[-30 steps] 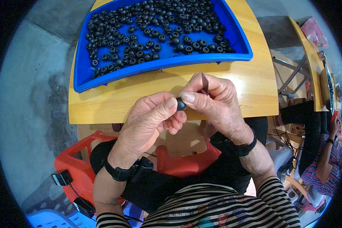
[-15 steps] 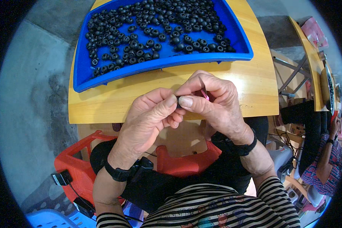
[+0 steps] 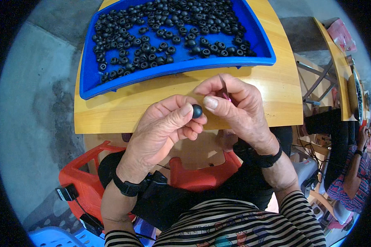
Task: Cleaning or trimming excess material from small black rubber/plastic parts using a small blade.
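Note:
My left hand (image 3: 158,125) pinches a small round black rubber-looking piece (image 3: 197,111) between thumb and fingers, its smooth domed side showing. Just right of it, my right hand (image 3: 239,108) is closed around a slim pointed tool (image 3: 224,87) with a dark tip pointing up and a bit of pink near the palm. Most of that tool is hidden by the fingers, so its exact kind cannot be told. The right thumb and fingertip are a little apart from the black piece. Beyond both hands, a blue tray (image 3: 181,68) holds many similar black pieces, several with round holes facing up.
The tray stands on a yellow wooden table (image 3: 272,105), whose near edge runs under my hands. A red plastic stool (image 3: 80,173) is at the left, with a cable nearby. Another person (image 3: 350,181) sits at the far right by a second table (image 3: 336,68).
My right hand has moved slightly right, off the black piece, uncovering its domed side. The pointed tool has shifted with it. My left hand keeps its pinch, almost unmoved.

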Demonstrator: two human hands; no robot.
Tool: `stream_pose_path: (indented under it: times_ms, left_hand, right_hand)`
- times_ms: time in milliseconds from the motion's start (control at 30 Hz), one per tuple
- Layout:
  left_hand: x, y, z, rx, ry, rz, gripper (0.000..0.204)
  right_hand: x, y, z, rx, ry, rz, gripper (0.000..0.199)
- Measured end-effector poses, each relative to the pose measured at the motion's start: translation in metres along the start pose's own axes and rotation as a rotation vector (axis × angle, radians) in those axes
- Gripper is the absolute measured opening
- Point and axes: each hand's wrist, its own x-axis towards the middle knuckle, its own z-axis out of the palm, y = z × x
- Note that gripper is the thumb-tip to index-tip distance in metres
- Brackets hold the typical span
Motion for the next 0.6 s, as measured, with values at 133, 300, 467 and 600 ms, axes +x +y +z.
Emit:
stream_pose_path:
  times_ms: [133, 300, 467, 600]
  left_hand:
    - [-0.001, 0.000, -0.006, -0.029, 0.013, 0.043, 0.022]
    - [0.000, 0.000, -0.002, 0.004, 0.093, 0.057, 0.023]
    - [0.002, 0.000, -0.004, -0.024, 0.044, 0.067, 0.022]
    - [0.004, 0.000, -0.002, -0.030, 0.047, 0.065, 0.021]
  right_hand:
    - [-0.003, -0.009, -0.004, -0.074, -0.004, 0.089, 0.024]
    - [-0.008, -0.004, -0.013, -0.086, -0.090, -0.001, 0.026]
    - [-0.010, -0.014, -0.012, -0.081, -0.131, 0.071, 0.023]
    - [-0.010, -0.007, -0.013, -0.286, -0.167, -0.108, 0.020]
